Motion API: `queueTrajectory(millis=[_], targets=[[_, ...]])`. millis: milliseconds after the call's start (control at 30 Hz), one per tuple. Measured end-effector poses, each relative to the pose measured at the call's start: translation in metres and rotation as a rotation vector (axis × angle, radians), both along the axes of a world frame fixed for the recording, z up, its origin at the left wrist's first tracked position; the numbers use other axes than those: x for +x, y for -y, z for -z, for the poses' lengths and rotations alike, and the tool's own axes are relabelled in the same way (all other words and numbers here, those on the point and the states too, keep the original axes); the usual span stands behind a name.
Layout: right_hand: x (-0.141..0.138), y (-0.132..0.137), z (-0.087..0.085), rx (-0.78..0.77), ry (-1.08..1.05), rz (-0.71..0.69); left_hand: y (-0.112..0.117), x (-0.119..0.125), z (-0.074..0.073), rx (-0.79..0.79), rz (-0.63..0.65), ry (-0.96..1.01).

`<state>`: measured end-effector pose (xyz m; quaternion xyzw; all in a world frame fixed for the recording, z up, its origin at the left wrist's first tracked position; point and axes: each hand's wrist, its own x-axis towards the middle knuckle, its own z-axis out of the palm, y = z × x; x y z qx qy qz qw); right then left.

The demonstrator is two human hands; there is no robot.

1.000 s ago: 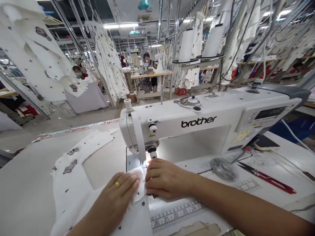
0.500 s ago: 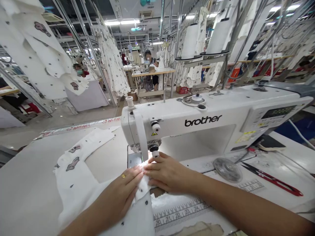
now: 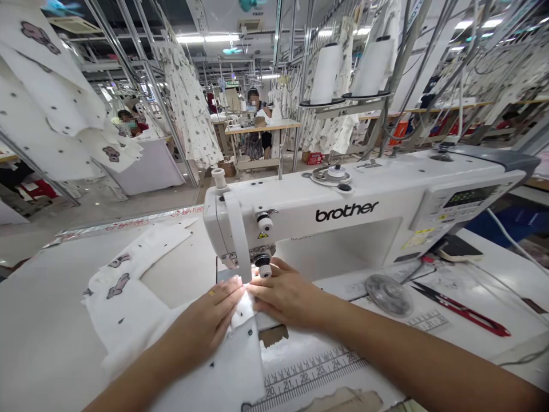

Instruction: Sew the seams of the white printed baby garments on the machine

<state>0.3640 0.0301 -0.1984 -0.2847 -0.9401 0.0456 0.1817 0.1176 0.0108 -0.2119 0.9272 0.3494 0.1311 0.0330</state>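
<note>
White cloth (image 3: 128, 317) with small dark spots is spread at the lower left of the frame, and part of it reaches under the front end of the sewing machine (image 3: 300, 197), near the centre. The left hand (image 3: 212, 312) lies rather flat on this cloth, fingers close together; the right hand (image 3: 291, 294) is just beside it, fingers a little bent. Whether either one pinches the edge I cannot tell, because the thumbs are not clearly seen. In my judgement, the main danger is for the fingertips, as they rest very near the place where the needle should be, which the white strip (image 3: 238, 234) and the fingers hide. If the two hands would pull unequally, the cloth could pucker or turn crooked; the strip could also twist. The wide part on the left, if it catches, might drag the seam aside. The desk (image 3: 47, 320) is pale and smooth, with a printed ruler (image 3: 317, 372) at the lower centre and red scissors (image 3: 467, 312) at the right. Behind is a bright, crowded workshop: thread cones (image 3: 326, 74) at the upper right, hanging clothes (image 3: 55, 103) at the upper left, and a co-worker (image 3: 257, 109) seated farther back.
</note>
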Motion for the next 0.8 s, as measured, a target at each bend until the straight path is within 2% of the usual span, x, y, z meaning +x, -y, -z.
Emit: queueTrajectory(millis=[200, 367, 567, 800], targets=[[0.003, 0.001, -0.002, 0.102, -0.006, -0.081, 0.0, 0.0, -0.002, -0.022, -0.008, -0.032], [0.005, 0.004, -0.007, 0.13, 0.023, -0.14, -0.002, 0.001, -0.004, 0.039, -0.005, -0.049], [0.005, 0.004, -0.005, 0.157, 0.016, -0.127, 0.005, 0.002, -0.01, 0.172, 0.163, -0.019], [0.005, 0.001, 0.0, 0.114, 0.042, 0.021, -0.013, 0.004, -0.006, 0.174, 0.105, 0.019]])
